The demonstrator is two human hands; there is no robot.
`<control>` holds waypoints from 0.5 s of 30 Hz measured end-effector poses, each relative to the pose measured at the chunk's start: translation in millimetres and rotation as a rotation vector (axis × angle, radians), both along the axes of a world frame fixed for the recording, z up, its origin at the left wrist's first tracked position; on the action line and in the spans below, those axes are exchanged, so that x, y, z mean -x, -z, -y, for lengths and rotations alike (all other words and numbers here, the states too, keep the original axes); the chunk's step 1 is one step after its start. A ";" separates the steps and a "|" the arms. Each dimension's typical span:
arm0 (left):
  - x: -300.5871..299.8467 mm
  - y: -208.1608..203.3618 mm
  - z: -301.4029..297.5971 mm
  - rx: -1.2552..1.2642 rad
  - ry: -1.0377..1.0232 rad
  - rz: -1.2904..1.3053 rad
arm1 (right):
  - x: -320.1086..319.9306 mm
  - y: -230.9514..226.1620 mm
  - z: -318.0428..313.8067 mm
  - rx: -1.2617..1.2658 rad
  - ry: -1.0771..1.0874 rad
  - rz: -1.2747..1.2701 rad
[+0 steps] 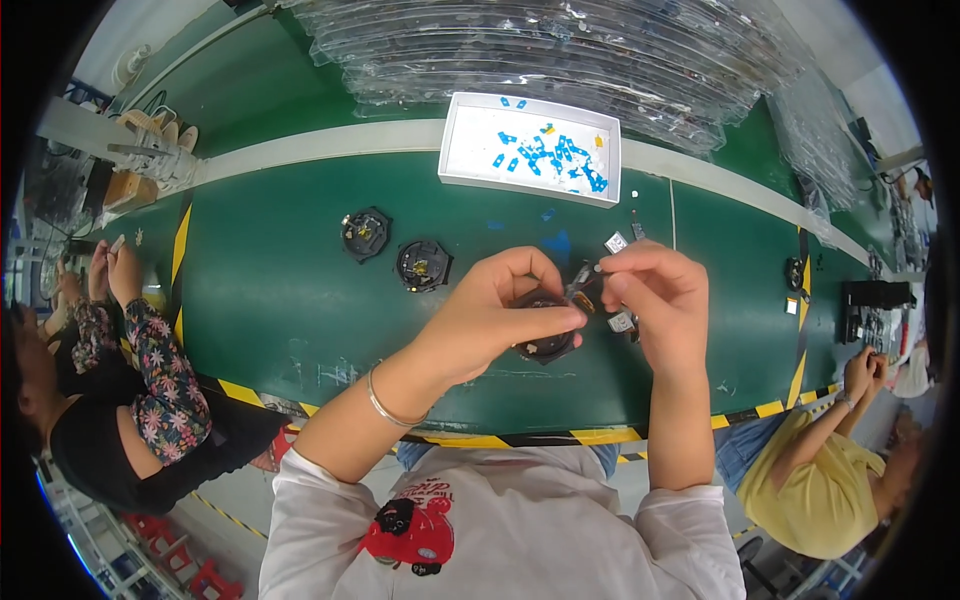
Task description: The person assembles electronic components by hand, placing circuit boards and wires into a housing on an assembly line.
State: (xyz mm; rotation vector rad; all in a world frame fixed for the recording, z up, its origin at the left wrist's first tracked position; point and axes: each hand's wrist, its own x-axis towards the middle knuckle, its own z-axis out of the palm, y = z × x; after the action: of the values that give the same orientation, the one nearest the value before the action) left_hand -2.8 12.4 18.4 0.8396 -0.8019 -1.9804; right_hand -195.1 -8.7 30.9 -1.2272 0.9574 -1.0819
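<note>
My left hand is closed around a round black watch case, thumb across its top, above the green table. From the right, my right hand meets it with thumb and forefinger pinched on a small part at the case's upper edge; its exact kind is too small to tell. Beside my right hand lie small silver rectangular pieces with dark tails, one silver piece beyond it and another silver piece under its fingers. Two open watch cases, a farther case and a nearer case, rest to the left.
A white box holding blue and yellow bits stands at the far side. Behind it are stacked clear plastic trays. Yellow-black tape marks the table edge. Co-workers sit left, in a floral sleeve, and right, in a yellow shirt.
</note>
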 end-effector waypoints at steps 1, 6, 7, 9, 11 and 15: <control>0.4 1.3 -1.2 0.001 -0.006 0.000 | -3.4 0.3 -2.2 0.013 -0.011 0.024; -4.1 9.3 0.4 0.131 -0.012 0.329 | -13.2 0.9 -13.2 0.120 0.008 0.022; -4.7 8.9 1.1 0.132 -0.013 0.328 | -11.3 4.0 -13.5 0.220 -0.002 -0.079; -5.7 6.7 2.1 0.007 -0.106 0.110 | -11.1 5.3 -13.4 0.321 -0.013 -0.177; -1.8 6.4 0.7 -0.018 -0.152 0.043 | -13.3 5.2 -13.2 0.470 -0.006 -0.318; -0.2 8.7 0.3 -0.062 -0.213 -0.011 | -16.2 5.0 -11.4 0.534 0.006 -0.363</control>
State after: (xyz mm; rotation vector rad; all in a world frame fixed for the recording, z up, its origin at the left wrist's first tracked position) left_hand -2.6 12.2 9.7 0.9098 -0.6203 -1.8269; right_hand -178.9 2.7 25.9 -1.9072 0.9705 -1.1842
